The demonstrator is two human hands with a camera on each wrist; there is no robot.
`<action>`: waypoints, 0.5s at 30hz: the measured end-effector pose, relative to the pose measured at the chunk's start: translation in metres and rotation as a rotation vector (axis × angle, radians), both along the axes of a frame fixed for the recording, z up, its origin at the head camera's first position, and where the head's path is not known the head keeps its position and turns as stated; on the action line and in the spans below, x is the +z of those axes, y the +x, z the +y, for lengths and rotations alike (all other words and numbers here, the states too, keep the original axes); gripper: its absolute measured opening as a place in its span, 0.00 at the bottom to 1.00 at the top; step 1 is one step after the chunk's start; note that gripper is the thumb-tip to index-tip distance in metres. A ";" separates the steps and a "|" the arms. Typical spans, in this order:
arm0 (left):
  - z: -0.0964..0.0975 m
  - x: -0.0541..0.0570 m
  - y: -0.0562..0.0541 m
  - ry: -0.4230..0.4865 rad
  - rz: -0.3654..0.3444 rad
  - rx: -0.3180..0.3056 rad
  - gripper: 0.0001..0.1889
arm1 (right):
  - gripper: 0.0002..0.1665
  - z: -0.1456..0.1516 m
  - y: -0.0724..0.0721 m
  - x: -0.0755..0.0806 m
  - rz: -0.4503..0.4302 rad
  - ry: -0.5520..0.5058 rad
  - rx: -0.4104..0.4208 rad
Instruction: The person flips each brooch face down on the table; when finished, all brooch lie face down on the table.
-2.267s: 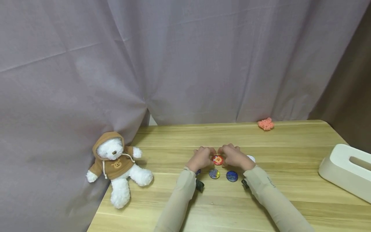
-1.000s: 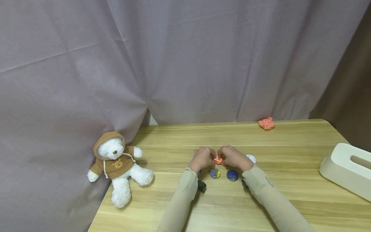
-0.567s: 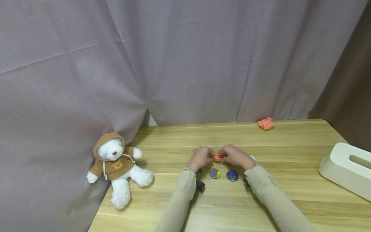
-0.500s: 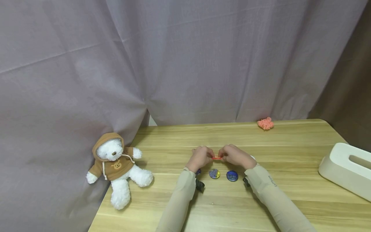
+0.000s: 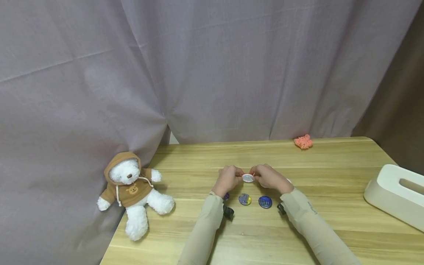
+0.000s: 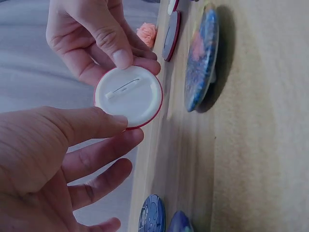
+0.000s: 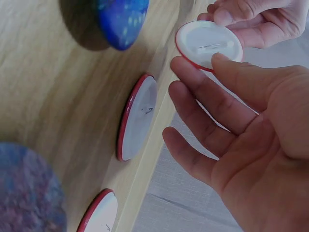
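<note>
A round pin badge point(image 5: 247, 178) with a red rim shows its white back and safety pin. My left hand point(image 5: 228, 179) pinches one edge between thumb and index finger; my right hand point(image 5: 269, 178) pinches the opposite edge. In the left wrist view, both thumbs press on the white back of the badge point(image 6: 137, 104). Nearer me lie a blue badge point(image 5: 265, 201) and a blue-and-yellow badge point(image 5: 245, 199). A dark blue badge point(image 5: 226, 196) is partly hidden by my left wrist. Face-down badges point(image 7: 139, 118) with red rims lie beside my right hand.
A white plush bear point(image 5: 134, 193) in a brown hoodie sits at the table's left edge. At the back lies a coral, ruffled bundle point(image 5: 303, 141). A cream box point(image 5: 394, 197) with a slotted top stands at the right. A grey curtain point(image 5: 218, 73) hangs behind the wooden table point(image 5: 251, 243).
Both hands have tipped the red badge over: its printed face showed first, then its edge, and now its white back. The hands stay nearly in place; the other badges have not moved.
</note>
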State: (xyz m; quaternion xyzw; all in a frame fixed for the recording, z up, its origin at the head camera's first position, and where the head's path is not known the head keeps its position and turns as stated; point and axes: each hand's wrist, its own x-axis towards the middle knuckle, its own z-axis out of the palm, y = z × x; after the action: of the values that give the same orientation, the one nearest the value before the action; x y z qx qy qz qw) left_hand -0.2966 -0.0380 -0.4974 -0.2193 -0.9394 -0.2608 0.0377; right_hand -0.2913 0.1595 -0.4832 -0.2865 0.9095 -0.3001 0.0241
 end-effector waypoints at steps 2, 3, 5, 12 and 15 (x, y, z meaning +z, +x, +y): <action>0.000 0.000 0.000 0.002 0.004 0.002 0.04 | 0.08 -0.001 0.000 -0.001 0.002 -0.011 -0.003; 0.000 0.000 0.000 0.004 0.006 0.002 0.04 | 0.08 -0.001 0.000 -0.001 0.005 -0.014 -0.005; 0.000 0.000 0.000 0.004 0.007 0.003 0.05 | 0.09 -0.002 0.000 -0.002 0.010 -0.015 -0.013; 0.002 -0.002 0.001 -0.007 0.004 0.019 0.09 | 0.17 -0.004 0.003 -0.005 0.016 -0.040 -0.010; 0.004 -0.003 0.002 0.001 -0.022 0.029 0.10 | 0.19 -0.004 0.004 -0.006 0.014 -0.043 -0.012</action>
State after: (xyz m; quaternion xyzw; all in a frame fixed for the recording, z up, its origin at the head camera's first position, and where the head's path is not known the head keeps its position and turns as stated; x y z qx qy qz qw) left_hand -0.2947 -0.0344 -0.5000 -0.2027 -0.9427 -0.2631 0.0310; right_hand -0.2872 0.1556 -0.4893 -0.2835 0.9048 -0.3176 0.0100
